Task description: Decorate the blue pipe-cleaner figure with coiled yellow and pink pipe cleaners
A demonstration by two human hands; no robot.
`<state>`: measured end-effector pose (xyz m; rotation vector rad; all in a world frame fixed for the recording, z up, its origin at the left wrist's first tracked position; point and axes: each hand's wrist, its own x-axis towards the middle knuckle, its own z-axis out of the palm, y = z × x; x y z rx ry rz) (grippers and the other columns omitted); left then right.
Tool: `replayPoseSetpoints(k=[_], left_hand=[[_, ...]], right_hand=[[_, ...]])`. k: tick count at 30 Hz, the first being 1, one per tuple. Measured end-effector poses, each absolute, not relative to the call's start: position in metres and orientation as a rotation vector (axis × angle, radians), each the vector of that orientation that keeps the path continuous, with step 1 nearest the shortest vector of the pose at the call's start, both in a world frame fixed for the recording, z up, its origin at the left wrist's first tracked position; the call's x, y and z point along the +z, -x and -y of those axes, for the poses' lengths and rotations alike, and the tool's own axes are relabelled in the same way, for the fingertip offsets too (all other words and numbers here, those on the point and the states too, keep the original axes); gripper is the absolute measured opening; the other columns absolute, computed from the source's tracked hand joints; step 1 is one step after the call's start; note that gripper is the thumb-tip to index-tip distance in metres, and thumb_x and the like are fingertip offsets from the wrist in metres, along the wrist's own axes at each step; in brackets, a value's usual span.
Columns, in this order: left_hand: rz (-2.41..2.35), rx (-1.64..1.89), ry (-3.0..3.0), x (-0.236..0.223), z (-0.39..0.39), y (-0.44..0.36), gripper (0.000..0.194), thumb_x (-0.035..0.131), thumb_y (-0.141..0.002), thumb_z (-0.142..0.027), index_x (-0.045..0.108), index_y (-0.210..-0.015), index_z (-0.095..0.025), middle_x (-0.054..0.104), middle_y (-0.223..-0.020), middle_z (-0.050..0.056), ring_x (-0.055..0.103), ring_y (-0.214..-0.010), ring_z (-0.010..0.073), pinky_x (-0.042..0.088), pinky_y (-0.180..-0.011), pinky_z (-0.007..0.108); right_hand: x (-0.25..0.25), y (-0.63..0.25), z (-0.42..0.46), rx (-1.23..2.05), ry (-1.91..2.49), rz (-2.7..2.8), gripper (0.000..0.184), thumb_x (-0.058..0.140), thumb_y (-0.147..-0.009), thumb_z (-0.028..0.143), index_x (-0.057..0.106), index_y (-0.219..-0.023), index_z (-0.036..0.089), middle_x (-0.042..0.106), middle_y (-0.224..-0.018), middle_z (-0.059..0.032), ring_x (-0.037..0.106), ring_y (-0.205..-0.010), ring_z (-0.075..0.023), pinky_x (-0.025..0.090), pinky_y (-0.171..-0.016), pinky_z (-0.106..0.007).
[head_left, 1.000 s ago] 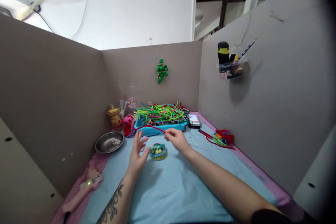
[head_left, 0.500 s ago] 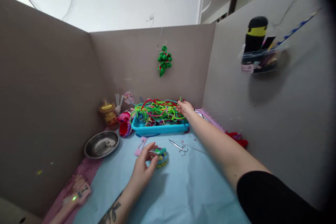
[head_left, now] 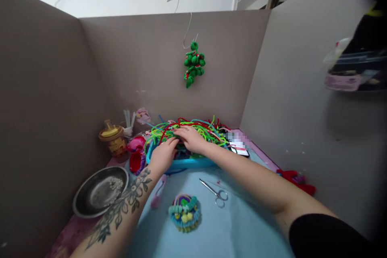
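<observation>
Both of my hands are over a blue tray (head_left: pixel 193 164) heaped with pipe cleaners (head_left: pixel 157 132) in green, red, pink and blue. My left hand (head_left: pixel 165 154) reaches in at the tray's front left, its fingers apart and partly hidden among the stems. Just beside it, my right hand (head_left: pixel 192 139) lies over the heap with fingers stretched to the left. Nothing clearly held shows in either one. A round, fuzzy pipe-cleaner ornament (head_left: pixel 185 213) in turquoise, yellow and purple rests on the blue table cover (head_left: pixel 242 225), away from both hands.
Scissors (head_left: pixel 215 193) and a pink tool (head_left: pixel 159 191) lie in front of the tray. To the left stand a metal bowl (head_left: pixel 81 199) with small white bits and a lidded cup (head_left: pixel 115 143). A green ornament (head_left: pixel 194 64) hangs on the back partition (head_left: pixel 145 64).
My left hand has left the round ornament and moved forward to the tray. My right hand has shifted left across the pipe cleaners. The view has moved closer.
</observation>
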<state>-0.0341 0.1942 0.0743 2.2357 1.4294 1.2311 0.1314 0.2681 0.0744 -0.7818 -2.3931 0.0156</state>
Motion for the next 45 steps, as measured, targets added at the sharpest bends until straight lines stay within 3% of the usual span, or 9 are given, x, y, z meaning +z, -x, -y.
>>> replayPoseSetpoints(k=[4,8,16,22,28,31,35,40,45], left_hand=[[-1.697,0.85,-2.536,0.075,-0.223,0.052,0.014,0.052,-0.079,-0.024,0.066,-0.077,-0.021,0.064,-0.078,0.007,0.059,-0.075,0.0208,0.042,-0.072,0.028],[-1.908,0.819,-2.573,0.086,-0.232,0.075,0.02,0.045,-0.084,-0.029,0.062,-0.079,-0.021,0.063,-0.082,0.007,0.057,-0.075,0.0207,0.041,-0.067,0.027],[-2.275,1.41,-2.01,0.131,-0.224,0.124,0.018,0.043,-0.083,-0.03,0.056,-0.077,-0.019,0.058,-0.068,0.001,0.054,-0.065,0.0173,0.037,-0.059,0.025],[-1.967,1.672,-1.707,0.138,-0.204,0.112,0.022,0.043,-0.085,-0.036,0.051,-0.074,-0.019,0.047,-0.055,-0.004,0.043,-0.049,0.0112,0.033,-0.048,0.022],[-1.565,1.584,-1.521,0.138,-0.178,0.091,0.026,0.048,-0.08,-0.043,0.051,-0.071,-0.019,0.046,-0.049,-0.006,0.04,-0.041,0.0094,0.03,-0.04,0.019],[-1.512,1.648,-1.487,0.13,-0.163,0.076,0.026,0.05,-0.079,-0.044,0.052,-0.071,-0.019,0.048,-0.05,-0.005,0.042,-0.042,0.0098,0.031,-0.041,0.02],[-1.57,1.519,-1.892,0.112,-0.133,0.037,0.023,0.05,-0.081,-0.038,0.057,-0.07,-0.019,0.054,-0.056,-0.002,0.05,-0.051,0.0131,0.036,-0.05,0.022],[-1.553,1.241,-2.45,0.096,-0.086,0.002,0.018,0.049,-0.084,-0.03,0.064,-0.083,-0.021,0.065,-0.083,0.004,0.058,-0.076,0.0179,0.041,-0.069,0.026],[-1.648,1.317,-2.495,0.085,-0.044,0.024,0.021,0.047,-0.085,-0.03,0.066,-0.082,-0.02,0.064,-0.082,0.005,0.058,-0.077,0.0175,0.043,-0.072,0.027]], right_hand=[[0.075,-0.128,-0.307,0.072,0.94,2.529,0.034,0.051,-0.081,0.019,0.062,-0.112,0.026,0.057,-0.125,-0.0032,0.049,-0.114,-0.0229,0.036,-0.098,-0.04],[0.077,-0.133,-0.34,0.201,0.977,2.622,0.031,0.051,-0.084,0.031,0.064,-0.111,0.025,0.063,-0.116,-0.0039,0.057,-0.105,-0.0214,0.043,-0.088,-0.031],[0.062,-0.153,-0.382,0.193,1.348,2.579,0.018,0.057,-0.078,0.033,0.071,-0.081,0.022,0.071,-0.079,-0.0046,0.063,-0.075,-0.0195,0.041,-0.066,-0.025],[0.056,-0.158,-0.38,0.266,1.2,2.55,0.028,0.055,-0.08,0.041,0.07,-0.083,0.018,0.07,-0.088,-0.0078,0.062,-0.083,-0.021,0.042,-0.073,-0.027],[0.089,-0.176,-0.344,0.782,0.909,2.067,0.031,0.061,-0.074,0.042,0.071,-0.087,0.016,0.07,-0.09,-0.0059,0.063,-0.085,-0.0189,0.046,-0.077,-0.028],[0.11,-0.183,-0.306,0.961,0.857,1.755,0.034,0.057,-0.075,0.044,0.069,-0.085,0.013,0.068,-0.074,-0.0048,0.06,-0.065,-0.0142,0.047,-0.062,-0.025],[0.121,-0.178,-0.229,1.232,0.713,1.755,0.039,0.065,-0.069,0.04,0.063,-0.102,0.018,0.058,-0.061,0.0042,0.045,-0.044,-0.006,0.035,-0.042,-0.017],[0.106,-0.167,-0.141,1.415,0.636,1.549,0.031,0.067,-0.068,0.043,0.06,-0.079,0.015,0.05,-0.05,0.0062,0.04,-0.039,-0.0048,0.03,-0.037,-0.016],[0.095,-0.187,-0.099,1.486,0.673,1.143,0.033,0.075,-0.059,0.039,0.055,-0.071,0.016,0.054,-0.052,0.0058,0.043,-0.04,-0.0045,0.03,-0.037,-0.015]])
